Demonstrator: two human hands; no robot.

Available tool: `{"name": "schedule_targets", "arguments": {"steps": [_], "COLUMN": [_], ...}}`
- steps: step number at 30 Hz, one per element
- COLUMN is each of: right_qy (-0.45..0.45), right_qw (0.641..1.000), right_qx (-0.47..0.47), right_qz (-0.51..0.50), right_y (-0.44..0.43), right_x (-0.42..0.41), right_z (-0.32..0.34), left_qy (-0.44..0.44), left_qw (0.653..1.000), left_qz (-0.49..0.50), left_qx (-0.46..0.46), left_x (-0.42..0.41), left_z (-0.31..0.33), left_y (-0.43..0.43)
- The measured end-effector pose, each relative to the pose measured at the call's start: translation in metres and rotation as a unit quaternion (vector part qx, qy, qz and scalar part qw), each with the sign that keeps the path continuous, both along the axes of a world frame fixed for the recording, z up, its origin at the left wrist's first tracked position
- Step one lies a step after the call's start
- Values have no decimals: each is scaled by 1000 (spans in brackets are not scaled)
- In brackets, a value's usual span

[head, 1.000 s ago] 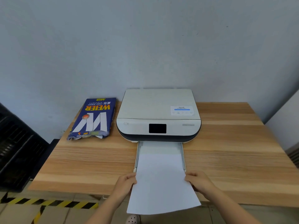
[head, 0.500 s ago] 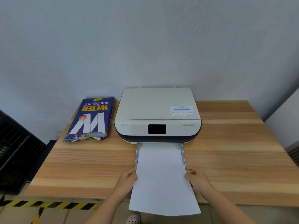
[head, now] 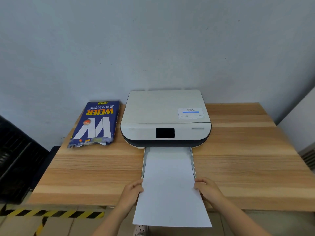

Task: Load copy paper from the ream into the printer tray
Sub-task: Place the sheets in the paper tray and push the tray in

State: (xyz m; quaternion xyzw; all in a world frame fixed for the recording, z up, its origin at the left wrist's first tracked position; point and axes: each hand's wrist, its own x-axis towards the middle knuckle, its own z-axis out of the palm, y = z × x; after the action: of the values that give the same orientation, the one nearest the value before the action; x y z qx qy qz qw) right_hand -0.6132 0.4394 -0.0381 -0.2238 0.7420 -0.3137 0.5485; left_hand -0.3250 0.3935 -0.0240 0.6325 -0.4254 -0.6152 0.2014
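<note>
Since the earlier frames, the paper has been advanced further into the tray, its leading edge now nearer the printer, and both hands have been carried forward with it to the tray's open end.

Left grip: fingers closed on the sheet's left edge. Right grip: closed likewise on the right edge. The paper is thus held clamped between the two grips, spanning the gap between them. Whether one sheet or a thin stack is held cannot be told.

Position of the paper: ahead of the grips it lies between the tray's side rails; behind them it overhangs the counter edge. A strip of bare tray floor is seen beyond its leading edge, so it is judged not fully seated.

Step in hand: insertion, judged roughly half complete.

Next move, as judged: a straight, even push from both grips is called for, with the sheet kept square to the rails until it meets the stop.

The ream is noted well off to the left of the left grip, beside the printer, its wrapper open at the near end.
</note>
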Motion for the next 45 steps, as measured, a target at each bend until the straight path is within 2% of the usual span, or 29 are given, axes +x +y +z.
{"name": "schedule_targets", "arguments": {"steps": [18,30,37,45], "right_qy": [-22,-48,-36,23], "right_qw": [998,997,998,994], "right_qx": [-56,-56,-30,-105], "right_qz": [21,25,41,21], "right_y": [17,17,17,18], "right_x": [-1,-3,-3,1], "right_z": [11,10,8,12], "left_qy": [-14,-7,-26,24], "left_qw": [999,998,999,997], "left_qz": [13,22,-6,37], "left_qx": [-40,-58,-22,-70], "left_x": [-2,-8,-5,-6], "left_z": [17,27,11,22], "left_y": [30,33,35,18]}}
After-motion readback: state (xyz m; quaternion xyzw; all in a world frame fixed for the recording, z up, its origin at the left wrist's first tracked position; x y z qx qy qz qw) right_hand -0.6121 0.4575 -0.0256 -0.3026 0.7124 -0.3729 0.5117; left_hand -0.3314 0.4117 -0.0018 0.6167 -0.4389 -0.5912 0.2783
